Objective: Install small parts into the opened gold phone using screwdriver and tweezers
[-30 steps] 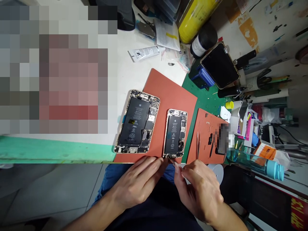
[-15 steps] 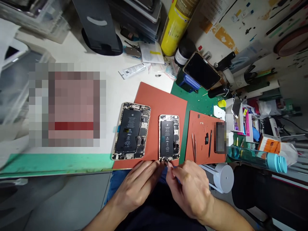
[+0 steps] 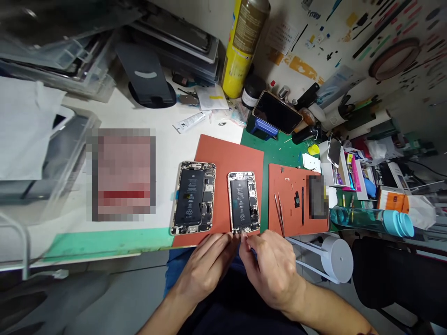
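An opened smartphone [image 3: 243,202], its battery and circuit board bare, lies on a red-brown mat [image 3: 223,153] at the table's front edge. At its bottom end my left hand [image 3: 209,265] has its fingers curled together, fingertips touching or very near the edge. My right hand [image 3: 270,265] pinches thumb and forefinger right beside them. Whatever small piece sits between the fingertips is too tiny and covered to make out. To the left rests a larger opened smartphone [image 3: 193,197], also with its battery showing, partly over the mat's left edge.
On the right, a second red-brown mat [image 3: 284,179] bears tweezers [image 3: 279,214], a black pen-like tool [image 3: 302,207] and small parts. Behind stand a propped phone [image 3: 277,111], a yellow can [image 3: 240,56] and a glue-like tube [image 3: 190,122]. A blue bottle [image 3: 363,220] lies far right.
The camera view has shifted, showing more of the left side of the table. Both hands stay at the smaller phone's bottom end, with barely any movement of the fingers.
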Tool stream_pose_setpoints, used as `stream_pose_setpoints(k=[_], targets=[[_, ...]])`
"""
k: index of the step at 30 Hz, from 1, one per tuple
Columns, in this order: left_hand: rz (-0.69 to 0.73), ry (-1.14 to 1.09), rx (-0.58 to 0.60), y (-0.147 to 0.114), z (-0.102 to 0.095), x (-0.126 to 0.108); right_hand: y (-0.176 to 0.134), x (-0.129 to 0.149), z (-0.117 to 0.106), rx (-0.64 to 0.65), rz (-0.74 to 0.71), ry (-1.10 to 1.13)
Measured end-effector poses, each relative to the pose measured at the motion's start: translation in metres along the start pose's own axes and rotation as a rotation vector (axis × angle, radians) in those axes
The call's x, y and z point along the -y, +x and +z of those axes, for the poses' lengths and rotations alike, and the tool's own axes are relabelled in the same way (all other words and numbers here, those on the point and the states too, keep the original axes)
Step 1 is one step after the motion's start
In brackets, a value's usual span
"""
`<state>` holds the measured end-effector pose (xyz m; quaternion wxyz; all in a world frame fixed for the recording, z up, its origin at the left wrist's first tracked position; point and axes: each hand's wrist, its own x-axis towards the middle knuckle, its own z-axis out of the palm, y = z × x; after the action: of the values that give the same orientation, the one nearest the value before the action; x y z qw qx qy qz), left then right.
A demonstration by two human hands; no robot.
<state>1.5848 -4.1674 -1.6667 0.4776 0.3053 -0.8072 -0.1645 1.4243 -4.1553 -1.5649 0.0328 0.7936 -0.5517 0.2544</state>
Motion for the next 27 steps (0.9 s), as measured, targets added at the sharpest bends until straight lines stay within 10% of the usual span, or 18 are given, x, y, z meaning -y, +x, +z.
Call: stream_pose_setpoints(k=[12, 27], targets=[[-0.027, 0.093, 0.082, -0.001, -0.001, 0.000, -0.010, -0.003, 0.003, -0.103, 0.042, 0.086], [0.199, 0.530, 0.202, 0.007, -0.001, 0.002, -0.111, -0.073, -0.058, -0.503, 0.730, 0.395]])
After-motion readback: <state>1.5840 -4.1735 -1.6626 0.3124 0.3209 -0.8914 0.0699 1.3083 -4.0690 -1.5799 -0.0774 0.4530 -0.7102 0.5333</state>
